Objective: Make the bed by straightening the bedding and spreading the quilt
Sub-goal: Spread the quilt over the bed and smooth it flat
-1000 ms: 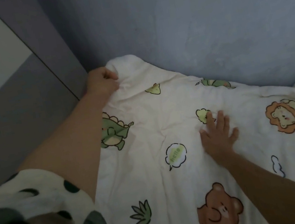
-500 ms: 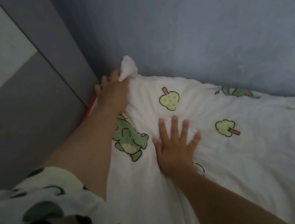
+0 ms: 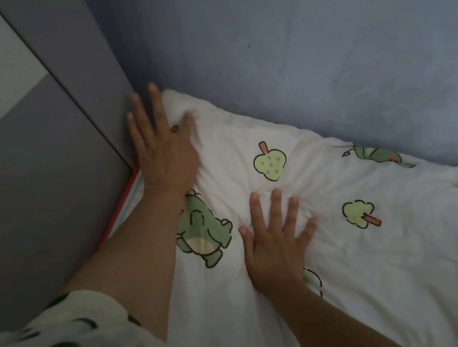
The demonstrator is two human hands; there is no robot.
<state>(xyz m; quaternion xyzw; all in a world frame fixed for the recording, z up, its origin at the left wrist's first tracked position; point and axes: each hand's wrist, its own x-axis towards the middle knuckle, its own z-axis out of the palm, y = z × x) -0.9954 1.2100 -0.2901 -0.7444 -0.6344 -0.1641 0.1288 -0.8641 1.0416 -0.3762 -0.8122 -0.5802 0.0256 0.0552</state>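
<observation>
Pressing flat on the white, cartoon-printed quilt [image 3: 379,284], both of the person's hands lie released and grasp nothing. The left hand [image 3: 163,154] rests with straight fingers on the quilt's far corner, which sits where the blue wall [image 3: 322,49] meets the grey cabinet [image 3: 26,193]. The right hand [image 3: 275,251] lies near it, further in on the bed, fingers spread. A red strip [image 3: 123,204] shows along the bed's left edge.

Sleeve [image 3: 75,332]: loose cream-white cloth, large round dots in black and dull grey-green, on the left upper arm.
Left hand [image 3: 161,154]: bare, small dark round spot by the knuckles.
Right hand [image 3: 275,253]: bare, forearm uncovered.
</observation>
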